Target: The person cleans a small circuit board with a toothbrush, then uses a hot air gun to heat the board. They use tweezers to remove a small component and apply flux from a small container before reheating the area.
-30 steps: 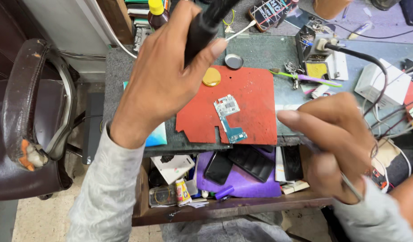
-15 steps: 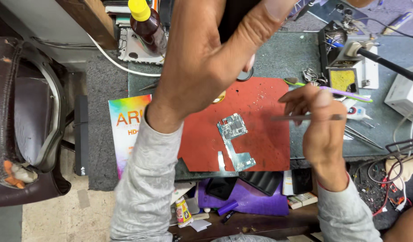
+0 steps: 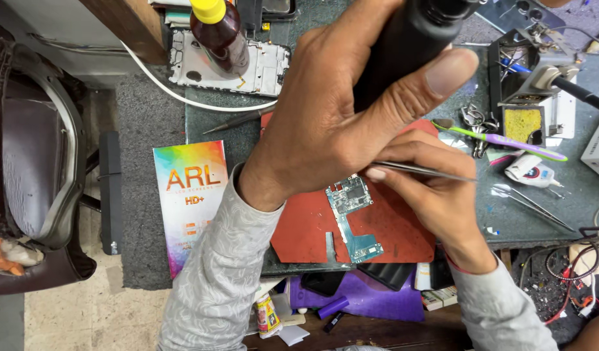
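Nearest the camera, the person's left hand point(image 3: 332, 110) wraps its fingers and thumb around a thick black cylindrical tool point(image 3: 410, 45), raised high above the bench so it blocks much of the view. Just below it, at about four o'clock, the right hand point(image 3: 436, 188) pinches slim metal tweezers point(image 3: 423, 170), their tips hidden behind the left hand. Under both lies a small blue-green phone circuit board point(image 3: 353, 214), resting on a red rubber work mat point(image 3: 390, 234). Further off, at two o'clock, stands a soldering iron holder with a yellow sponge point(image 3: 523, 123); at eleven o'clock, a brown bottle with a yellow cap point(image 3: 218, 39). The black tool is possibly a hot-air handpiece; if so, lingering heat could lift neighbouring parts, and an unsteady tweezer grip could flick a component away.
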